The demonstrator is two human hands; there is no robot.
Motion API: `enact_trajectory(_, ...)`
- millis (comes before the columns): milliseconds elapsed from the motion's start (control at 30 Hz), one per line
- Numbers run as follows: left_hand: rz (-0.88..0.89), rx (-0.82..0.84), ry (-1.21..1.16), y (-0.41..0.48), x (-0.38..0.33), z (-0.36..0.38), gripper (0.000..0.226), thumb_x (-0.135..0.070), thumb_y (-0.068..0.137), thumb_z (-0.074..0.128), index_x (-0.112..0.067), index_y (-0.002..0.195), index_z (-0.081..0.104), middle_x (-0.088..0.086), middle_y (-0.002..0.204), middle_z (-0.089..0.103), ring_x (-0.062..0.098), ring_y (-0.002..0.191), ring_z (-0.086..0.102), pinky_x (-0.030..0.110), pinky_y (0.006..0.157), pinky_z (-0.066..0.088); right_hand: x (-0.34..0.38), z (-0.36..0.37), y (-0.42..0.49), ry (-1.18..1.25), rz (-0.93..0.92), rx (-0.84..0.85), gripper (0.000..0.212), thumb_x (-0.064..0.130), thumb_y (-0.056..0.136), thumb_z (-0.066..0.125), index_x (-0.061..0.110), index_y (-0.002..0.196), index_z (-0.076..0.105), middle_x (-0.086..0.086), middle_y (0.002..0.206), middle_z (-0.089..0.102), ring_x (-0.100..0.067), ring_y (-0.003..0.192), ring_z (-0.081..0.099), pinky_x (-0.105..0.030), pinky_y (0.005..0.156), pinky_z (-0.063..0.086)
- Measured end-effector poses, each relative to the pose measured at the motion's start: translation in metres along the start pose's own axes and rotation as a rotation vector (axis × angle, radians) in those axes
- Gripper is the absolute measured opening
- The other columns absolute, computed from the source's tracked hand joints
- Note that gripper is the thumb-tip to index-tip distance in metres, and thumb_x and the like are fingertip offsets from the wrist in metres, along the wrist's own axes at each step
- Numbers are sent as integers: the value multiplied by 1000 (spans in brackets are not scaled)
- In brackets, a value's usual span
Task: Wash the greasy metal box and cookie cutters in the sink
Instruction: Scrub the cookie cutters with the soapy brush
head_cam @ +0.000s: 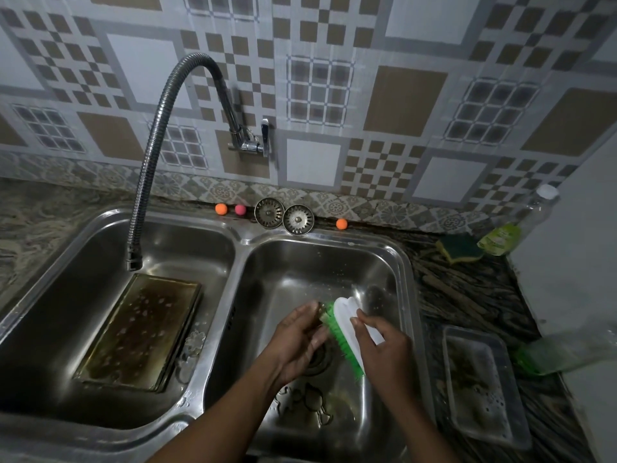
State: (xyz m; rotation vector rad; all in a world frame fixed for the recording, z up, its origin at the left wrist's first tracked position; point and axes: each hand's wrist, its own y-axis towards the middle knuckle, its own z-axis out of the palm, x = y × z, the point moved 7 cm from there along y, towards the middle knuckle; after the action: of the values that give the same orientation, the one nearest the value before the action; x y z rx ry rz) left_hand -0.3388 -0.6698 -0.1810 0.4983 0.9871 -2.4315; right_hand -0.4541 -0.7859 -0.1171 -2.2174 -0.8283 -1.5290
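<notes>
The greasy metal box lies in the left sink basin, spotted with soap foam. Two flower-shaped cutters lean at its right edge. Over the right basin, my left hand grips a small cookie cutter, mostly hidden by my fingers. My right hand holds a white scrub brush with green bristles, its bristles against that cutter. More cutters lie on the right basin's floor below my hands.
The flexible faucet hangs over the left basin, no water running. Two strainers and small coloured balls sit on the back ledge. On the right counter are a sponge, a soap bottle, a clear plastic tray and a lying bottle.
</notes>
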Motion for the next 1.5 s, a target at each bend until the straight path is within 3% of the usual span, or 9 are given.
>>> enact_trajectory(200, -47, -128, 62, 1, 10, -8, 22, -13, 90, 66, -1, 109, 65, 22, 110, 71, 28, 94, 70, 35, 70, 62, 6, 6, -5, -59, -115, -13, 19, 16, 82, 76, 26, 98, 75, 32, 93, 65, 15, 95, 61, -1, 77, 43)
enact_trajectory(367, -1, -158, 78, -1, 2, -14, 39, -14, 75, 73, 0, 110, 63, 19, 96, 71, 27, 85, 69, 37, 71, 61, 3, 4, 0, -47, -79, -47, 15, 16, 83, 76, 23, 96, 76, 30, 90, 64, 19, 93, 59, -3, 77, 46)
enact_trajectory(567, -82, -172, 2, -2, 9, -5, 38, -21, 93, 65, 6, 120, 63, 25, 119, 67, 30, 97, 68, 35, 78, 62, -2, 18, -6, -37, -51, -59, 13, 15, 83, 76, 20, 95, 77, 23, 91, 68, 15, 93, 60, 1, 75, 40)
enact_trajectory(700, -123, -226, -60, -3, 14, -7, 42, -25, 90, 69, 6, 118, 65, 22, 113, 70, 30, 92, 70, 35, 71, 63, 3, 22, -7, -26, -103, -88, 14, 13, 82, 76, 20, 95, 77, 18, 93, 70, 10, 93, 63, -2, 76, 43)
enact_trajectory(900, -123, -217, -183, -11, 15, -3, 29, -21, 91, 68, 5, 103, 66, 21, 96, 72, 28, 85, 73, 39, 75, 62, -2, 10, 7, 9, -24, -133, 15, 14, 85, 74, 19, 98, 76, 14, 100, 71, 7, 92, 64, -4, 78, 46)
enact_trajectory(1000, -164, -177, -224, -11, 14, 4, 34, -25, 93, 66, 6, 108, 66, 24, 108, 69, 32, 89, 73, 40, 64, 63, 4, 13, 1, 45, -85, -96, 16, 13, 83, 75, 22, 97, 76, 19, 97, 70, 10, 95, 63, -6, 78, 47)
enact_trajectory(1067, -240, -123, -198, -14, 17, 12, 39, -33, 94, 63, 4, 106, 67, 22, 97, 72, 31, 77, 74, 39, 58, 61, 2, 19, -4, 48, -78, -86, 16, 13, 83, 75, 22, 96, 76, 22, 94, 70, 10, 95, 63, -5, 79, 45)
enact_trajectory(1333, -61, 21, -61, -16, 0, 8, 25, -10, 97, 52, 0, 97, 75, 21, 102, 72, 28, 90, 72, 39, 83, 60, -9, 23, 5, 63, 23, -8, 18, 17, 84, 75, 34, 90, 73, 19, 93, 71, 12, 94, 62, -2, 77, 42)
enact_trajectory(1500, -26, -15, 34, -17, -4, -3, 29, -6, 97, 52, -8, 89, 80, 15, 104, 74, 25, 94, 70, 37, 85, 58, -6, 24, 1, -39, -63, -71, 13, 12, 82, 76, 17, 94, 77, 15, 91, 69, 19, 89, 58, 2, 74, 39)
